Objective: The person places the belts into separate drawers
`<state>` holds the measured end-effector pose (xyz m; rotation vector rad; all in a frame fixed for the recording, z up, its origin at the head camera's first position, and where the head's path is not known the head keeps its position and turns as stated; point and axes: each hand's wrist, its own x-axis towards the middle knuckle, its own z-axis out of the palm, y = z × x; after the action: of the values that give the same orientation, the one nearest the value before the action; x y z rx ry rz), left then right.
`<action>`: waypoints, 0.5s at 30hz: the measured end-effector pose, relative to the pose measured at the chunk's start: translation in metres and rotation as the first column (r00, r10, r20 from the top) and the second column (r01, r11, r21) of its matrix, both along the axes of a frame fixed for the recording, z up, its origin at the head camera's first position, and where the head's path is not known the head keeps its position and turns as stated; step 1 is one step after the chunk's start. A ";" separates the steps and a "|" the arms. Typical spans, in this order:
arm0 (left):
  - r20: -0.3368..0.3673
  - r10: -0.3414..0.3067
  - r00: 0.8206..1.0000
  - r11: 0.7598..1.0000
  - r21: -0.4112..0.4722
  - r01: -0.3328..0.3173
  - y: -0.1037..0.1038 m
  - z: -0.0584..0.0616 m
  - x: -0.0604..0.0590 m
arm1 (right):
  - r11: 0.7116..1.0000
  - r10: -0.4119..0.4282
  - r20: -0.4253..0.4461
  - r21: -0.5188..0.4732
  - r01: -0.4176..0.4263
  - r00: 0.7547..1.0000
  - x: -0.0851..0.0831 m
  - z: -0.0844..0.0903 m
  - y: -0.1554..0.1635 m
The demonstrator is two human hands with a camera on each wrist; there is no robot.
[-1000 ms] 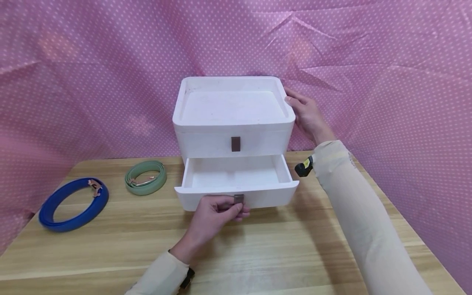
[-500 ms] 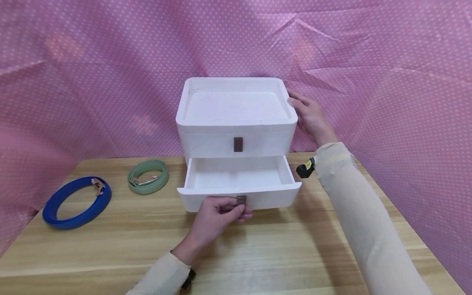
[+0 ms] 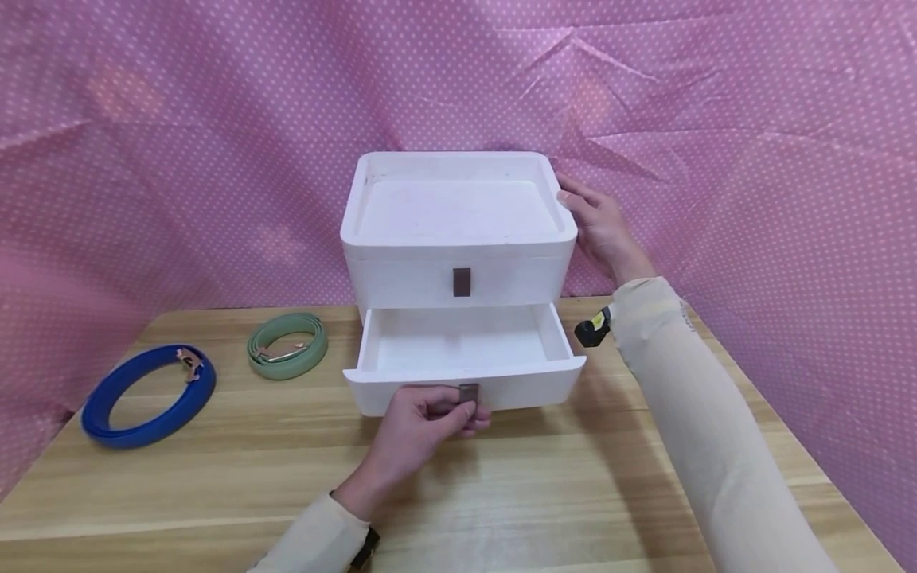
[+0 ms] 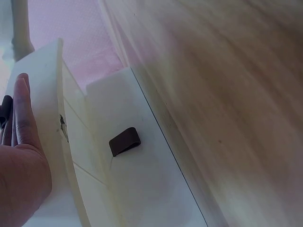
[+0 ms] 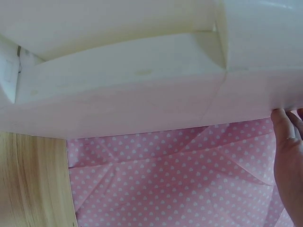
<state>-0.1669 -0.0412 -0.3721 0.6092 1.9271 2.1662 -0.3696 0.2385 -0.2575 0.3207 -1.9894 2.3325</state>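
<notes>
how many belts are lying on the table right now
2. A coiled blue belt lies near the table's left edge, and a smaller coiled green belt lies between it and the white drawer box. The open drawer holds none.

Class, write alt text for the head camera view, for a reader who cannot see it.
A person's left hand pinches the brown tab of the open, empty bottom drawer of a white two-drawer box, steadied by the right hand. A green belt and blue belt lie coiled on the wooden table.

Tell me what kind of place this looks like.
Probably a staged tabletop recording setup, not a lived-in room: a pink dotted cloth backdrop wraps round a bare wooden table holding only a white drawer box and two coiled belts.
</notes>
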 end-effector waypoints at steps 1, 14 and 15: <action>0.000 -0.002 1.000 1.000 0.004 0.002 0.000 0.000 0.000 | 1.000 -0.001 0.001 0.002 0.001 1.000 0.000 0.000 0.000; -0.012 -0.009 1.000 1.000 0.022 0.010 0.000 -0.001 0.001 | 0.999 -0.003 0.008 0.032 0.003 1.000 0.002 0.001 0.000; -0.014 -0.009 1.000 1.000 0.021 0.010 0.000 -0.001 0.001 | 1.000 -0.002 0.007 0.029 0.002 1.000 0.002 0.001 0.000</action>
<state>-0.1659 -0.0410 -0.3734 0.6370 1.9060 2.1853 -0.3676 0.2387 -0.2560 0.3125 -2.0275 2.3091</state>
